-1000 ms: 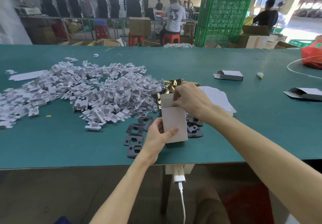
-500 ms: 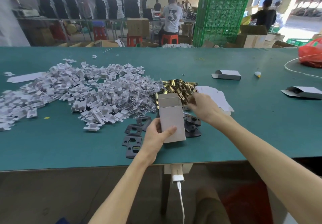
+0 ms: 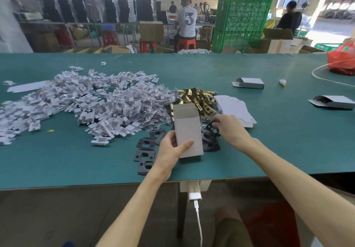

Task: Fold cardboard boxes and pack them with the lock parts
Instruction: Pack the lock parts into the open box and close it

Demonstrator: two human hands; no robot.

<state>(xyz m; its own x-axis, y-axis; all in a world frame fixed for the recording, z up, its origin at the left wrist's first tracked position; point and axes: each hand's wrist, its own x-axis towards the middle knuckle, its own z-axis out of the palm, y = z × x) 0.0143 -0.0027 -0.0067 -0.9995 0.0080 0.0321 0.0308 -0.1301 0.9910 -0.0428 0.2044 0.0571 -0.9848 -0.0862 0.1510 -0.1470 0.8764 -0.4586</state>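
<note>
Near edge of the desk [image 3: 269, 150], centre. Left hand [image 3: 171, 148] grips a folded cardboard box [image 3: 189, 131] from the left, thumb across its front face and fingers behind. The box's long axis runs away from the person, with the open mouth at the far, upper end and the flap standing. Right hand [image 3: 229, 130] is just right of the box and apart from the left hand, fingertips pinching a black plate [image 3: 212, 129] by its edge. The plate sits beside the box's right wall, lower than the mouth. Judgement: the right hand is the nearer one for loading, and the plate has to travel up and leftward to clear the rim, then turn edge-on to slide down the long axis. More black plates [image 3: 146, 151] lie flat left of the box and partly under it; none block the path. Beyond the box, a heap of brass latches [image 3: 199, 98] with flat box blanks [image 3: 234, 108] to its right. Further left, bagged screws [image 3: 148, 108] and a wide spread of white plastic pieces [image 3: 76, 102]. Toward the far right edge, two folded boxes [image 3: 249, 83] and a red bag [image 3: 343, 58].
</note>
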